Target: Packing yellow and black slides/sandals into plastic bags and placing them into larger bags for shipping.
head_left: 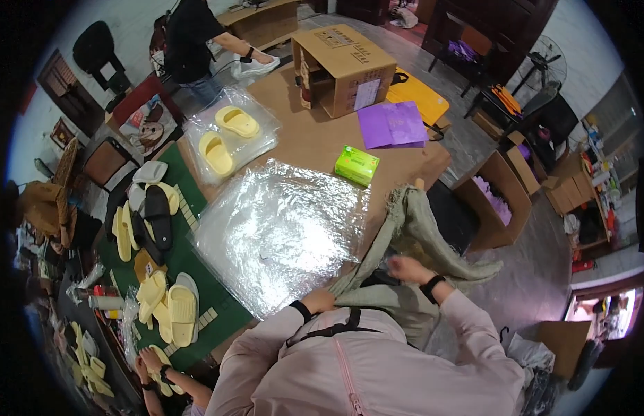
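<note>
Grip grey-green woven-cloth sack, right of shiny clear plastic sheets, by its rim: probably soft, light; cannot tell finger spread of left hand or right hand.

Cdbd box on tbl, purple sheet, grn box nr; fan upper rt.

Gry-grn sack, lt yel. slippers

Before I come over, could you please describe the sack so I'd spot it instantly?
Find the brown table; the sack is bunched at its near right edge, by the right hand. Unlike the shiny sheets beside it, it's dull, grey-green, frayed cloth.
</note>
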`<state>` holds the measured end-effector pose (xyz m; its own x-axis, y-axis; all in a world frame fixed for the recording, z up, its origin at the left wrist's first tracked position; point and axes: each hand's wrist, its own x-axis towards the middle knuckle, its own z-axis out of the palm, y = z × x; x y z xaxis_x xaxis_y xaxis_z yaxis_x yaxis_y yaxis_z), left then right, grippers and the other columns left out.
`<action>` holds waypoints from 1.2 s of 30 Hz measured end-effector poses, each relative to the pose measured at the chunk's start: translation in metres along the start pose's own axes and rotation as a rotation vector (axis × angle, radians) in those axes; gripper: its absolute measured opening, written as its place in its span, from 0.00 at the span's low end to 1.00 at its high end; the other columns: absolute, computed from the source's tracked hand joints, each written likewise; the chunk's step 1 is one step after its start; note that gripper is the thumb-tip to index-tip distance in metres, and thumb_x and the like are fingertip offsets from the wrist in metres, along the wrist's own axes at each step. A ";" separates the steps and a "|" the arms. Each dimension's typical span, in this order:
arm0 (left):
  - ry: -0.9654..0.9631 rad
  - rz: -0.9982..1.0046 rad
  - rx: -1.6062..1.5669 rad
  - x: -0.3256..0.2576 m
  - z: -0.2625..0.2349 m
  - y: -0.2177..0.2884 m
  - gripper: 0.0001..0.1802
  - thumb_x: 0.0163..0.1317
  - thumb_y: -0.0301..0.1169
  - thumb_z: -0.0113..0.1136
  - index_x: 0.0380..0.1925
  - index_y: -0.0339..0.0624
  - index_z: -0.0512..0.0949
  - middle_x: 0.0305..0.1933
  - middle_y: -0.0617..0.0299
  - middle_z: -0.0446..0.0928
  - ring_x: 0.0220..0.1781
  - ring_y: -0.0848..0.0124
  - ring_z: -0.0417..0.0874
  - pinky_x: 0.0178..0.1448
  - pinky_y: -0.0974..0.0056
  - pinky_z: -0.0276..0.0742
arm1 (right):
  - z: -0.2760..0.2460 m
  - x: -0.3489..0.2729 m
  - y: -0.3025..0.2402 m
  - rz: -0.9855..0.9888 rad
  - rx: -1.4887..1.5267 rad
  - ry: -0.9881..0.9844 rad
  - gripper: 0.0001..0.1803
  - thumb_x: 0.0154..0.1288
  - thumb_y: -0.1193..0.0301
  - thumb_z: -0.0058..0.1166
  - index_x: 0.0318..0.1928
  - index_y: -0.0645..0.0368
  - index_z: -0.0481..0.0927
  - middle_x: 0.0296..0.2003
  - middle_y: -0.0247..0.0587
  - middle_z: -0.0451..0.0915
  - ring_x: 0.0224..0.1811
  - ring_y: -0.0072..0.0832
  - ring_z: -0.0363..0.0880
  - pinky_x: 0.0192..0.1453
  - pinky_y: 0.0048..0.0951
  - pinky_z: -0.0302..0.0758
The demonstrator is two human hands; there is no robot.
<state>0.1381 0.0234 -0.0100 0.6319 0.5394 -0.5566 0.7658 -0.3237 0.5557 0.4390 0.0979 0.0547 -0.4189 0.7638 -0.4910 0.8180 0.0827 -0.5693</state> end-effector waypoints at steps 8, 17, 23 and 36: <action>0.280 0.227 -0.284 -0.006 0.006 -0.008 0.24 0.47 0.44 0.61 0.36 0.35 0.76 0.40 0.41 0.75 0.43 0.48 0.75 0.47 0.52 0.70 | 0.038 0.160 0.008 0.012 0.298 0.321 0.23 0.56 0.54 0.52 0.37 0.66 0.78 0.41 0.61 0.76 0.44 0.51 0.75 0.48 0.41 0.72; 0.947 -0.099 -0.195 -0.022 -0.053 -0.036 0.20 0.50 0.25 0.57 0.45 0.35 0.69 0.57 0.38 0.60 0.63 0.47 0.55 0.65 0.50 0.49 | 0.079 0.152 -0.122 -0.124 -0.356 0.118 0.40 0.52 0.67 0.52 0.66 0.37 0.51 0.66 0.44 0.53 0.66 0.44 0.53 0.65 0.56 0.50; 1.006 -0.766 -0.616 -0.029 -0.036 -0.087 0.33 0.57 0.25 0.49 0.62 0.33 0.48 0.62 0.39 0.50 0.61 0.50 0.58 0.59 0.53 0.61 | 0.104 0.152 -0.147 -0.037 -0.256 -0.142 0.53 0.46 0.45 0.60 0.68 0.31 0.41 0.68 0.49 0.44 0.69 0.51 0.41 0.66 0.61 0.39; 1.063 -0.386 -1.143 -0.013 0.097 -0.171 0.46 0.53 0.26 0.55 0.62 0.23 0.36 0.47 0.42 0.68 0.29 0.68 0.74 0.29 0.69 0.74 | 0.120 0.143 -0.204 -0.257 -0.601 0.014 0.54 0.40 0.44 0.62 0.64 0.55 0.54 0.64 0.53 0.53 0.66 0.51 0.52 0.60 0.64 0.53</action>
<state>0.0102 -0.0036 -0.1576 -0.3072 0.8741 -0.3762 0.0575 0.4116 0.9096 0.1645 0.1139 0.0217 -0.6287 0.6797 -0.3777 0.7719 0.6044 -0.1973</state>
